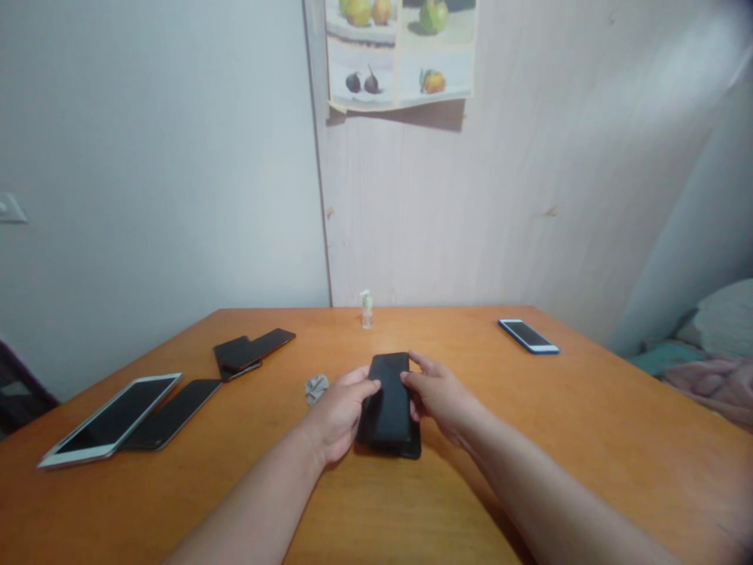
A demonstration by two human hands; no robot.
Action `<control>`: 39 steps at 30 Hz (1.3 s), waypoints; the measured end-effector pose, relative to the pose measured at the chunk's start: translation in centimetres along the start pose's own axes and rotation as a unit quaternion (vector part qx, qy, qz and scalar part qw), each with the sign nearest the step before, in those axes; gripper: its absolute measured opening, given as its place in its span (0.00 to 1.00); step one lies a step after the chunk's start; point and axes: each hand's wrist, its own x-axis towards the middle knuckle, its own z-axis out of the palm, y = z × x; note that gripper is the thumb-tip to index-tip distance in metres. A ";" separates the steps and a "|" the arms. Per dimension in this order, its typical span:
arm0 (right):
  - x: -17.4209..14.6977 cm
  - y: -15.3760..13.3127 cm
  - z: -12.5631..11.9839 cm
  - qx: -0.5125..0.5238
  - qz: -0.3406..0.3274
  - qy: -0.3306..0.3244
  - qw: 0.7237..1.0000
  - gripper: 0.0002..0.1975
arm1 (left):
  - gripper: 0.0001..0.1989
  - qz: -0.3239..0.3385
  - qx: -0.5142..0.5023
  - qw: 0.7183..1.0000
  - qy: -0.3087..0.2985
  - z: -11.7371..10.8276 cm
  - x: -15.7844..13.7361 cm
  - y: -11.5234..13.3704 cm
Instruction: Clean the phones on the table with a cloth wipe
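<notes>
While left hand (344,404) and right hand (440,392) hold black slabs (391,408), overlapping

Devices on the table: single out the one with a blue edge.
The white-fronted phone lying alone, far right on the table. Its blue edge sets it apart: the tablet at left is white-framed, the rest dark.

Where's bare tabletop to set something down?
Bare: between the right hand and blue-edged phone; along the back from that phone to the pump bottle. Crowded: centre, where left hand and right grip a black slab; left side, where a white tablet overlaps a dark device.
</notes>
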 end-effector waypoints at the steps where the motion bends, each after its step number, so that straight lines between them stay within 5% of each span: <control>1: 0.1 0.0 -0.2 0.012 0.003 0.013 1.000 0.35 | 0.15 0.004 0.003 1.000 -0.001 0.1 -0.1 0.1; 5: 0.8 0.4 -1.3 0.052 0.019 0.028 0.998 0.33 | 0.14 0.026 0.029 0.999 0.004 0.2 -0.2 0.2; 13: 1.2 0.7 -3.1 -0.067 0.071 -0.071 0.993 0.03 | 0.11 -0.001 0.173 0.985 0.017 -0.4 -0.2 -0.3; 19: 1.0 0.4 -3.5 -0.167 0.069 -0.087 0.980 0.14 | 0.12 -0.028 0.252 0.967 0.021 -0.8 0.1 -1.2; 24: 1.6 1.4 -3.8 -0.223 0.060 -0.039 0.972 0.29 | 0.15 -0.051 0.325 0.944 0.021 -0.7 0.2 -1.2; 29: 1.7 1.4 -3.7 -0.271 0.067 -0.040 0.959 0.27 | 0.13 -0.047 0.383 0.922 0.013 -0.4 0.4 -1.4; 32: 1.4 0.9 -3.4 -0.300 0.064 -0.033 0.951 0.28 | 0.11 -0.017 0.447 0.894 0.023 -0.6 0.4 -1.5; 39: 1.0 0.4 -2.8 -0.361 0.057 -0.026 0.931 0.29 | 0.11 0.119 0.618 0.774 0.070 -1.8 0.4 -0.7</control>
